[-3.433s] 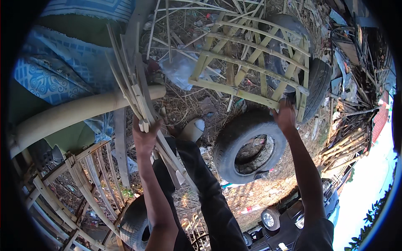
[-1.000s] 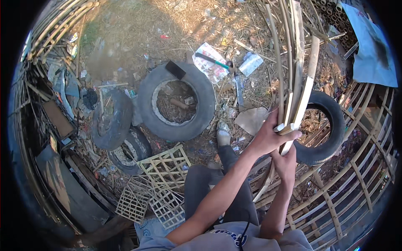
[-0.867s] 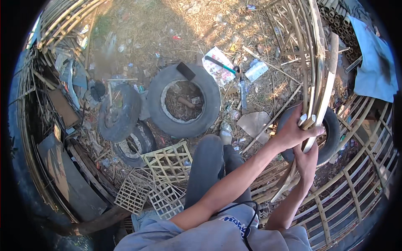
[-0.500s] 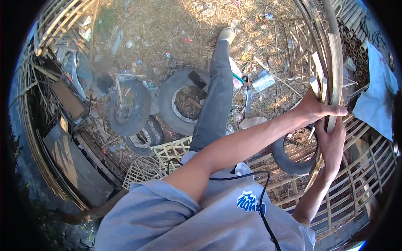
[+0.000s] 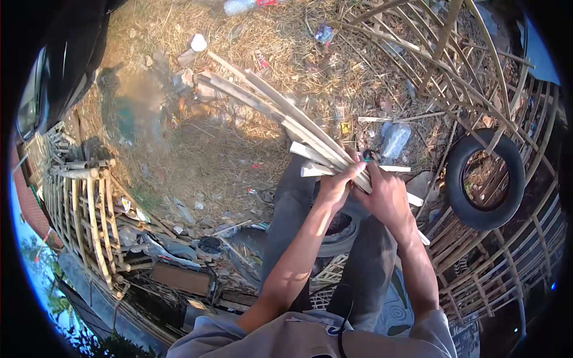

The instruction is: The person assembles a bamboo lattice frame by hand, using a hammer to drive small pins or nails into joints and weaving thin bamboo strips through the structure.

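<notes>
A bundle of long, pale split bamboo strips (image 5: 301, 123) lies slantwise in front of me, its far ends toward the upper left. Near the bundle's lower end, my left hand (image 5: 337, 186) is closed around the strips. Right beside it, my right hand (image 5: 385, 197) also grips them, with both thumbs close together on top. Several shorter ends stick out past my hands on both sides. Something small and dark with a bit of green shows just behind my fingers, mostly hidden.
A black tyre (image 5: 455, 179) leans by a bamboo lattice (image 5: 486, 280) on the right. A clear plastic bottle (image 5: 395, 140) lies beyond my hands. Bamboo poles form a rack (image 5: 89, 203) at the left. Another tyre (image 5: 343, 246) sits between my legs. Dry straw and litter cover the ground.
My view has turned. Both hands have brought the bamboo strips from the far right to the middle, and the bundle now slants to the upper left instead of standing upright.
</notes>
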A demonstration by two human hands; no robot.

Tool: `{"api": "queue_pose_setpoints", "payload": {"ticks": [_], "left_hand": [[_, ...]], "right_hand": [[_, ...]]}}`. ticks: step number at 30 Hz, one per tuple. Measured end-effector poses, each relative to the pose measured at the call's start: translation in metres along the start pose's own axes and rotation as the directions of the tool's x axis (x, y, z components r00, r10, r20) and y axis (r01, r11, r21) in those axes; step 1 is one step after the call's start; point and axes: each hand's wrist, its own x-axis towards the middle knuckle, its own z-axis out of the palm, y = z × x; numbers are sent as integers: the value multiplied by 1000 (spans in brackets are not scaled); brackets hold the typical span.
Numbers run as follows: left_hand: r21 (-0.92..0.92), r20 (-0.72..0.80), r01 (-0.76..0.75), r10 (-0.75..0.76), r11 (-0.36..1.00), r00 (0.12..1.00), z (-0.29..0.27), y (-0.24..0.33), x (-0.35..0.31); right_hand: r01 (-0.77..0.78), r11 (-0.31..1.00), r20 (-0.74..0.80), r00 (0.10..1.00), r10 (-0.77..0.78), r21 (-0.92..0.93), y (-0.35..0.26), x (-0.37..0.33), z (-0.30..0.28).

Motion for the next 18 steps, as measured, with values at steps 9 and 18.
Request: {"api": "queue_pose_setpoints", "payload": {"ticks": [9,18], "left_hand": [[187,-79,72,-58,980,995,38,-12,62],[331,-318,222,-113,917,941,49,-57,97]], "right_hand": [[-50,989,-211,974,80,142,57,28,-7],[-62,942,-412,888,203,331,114,33,35]]}}
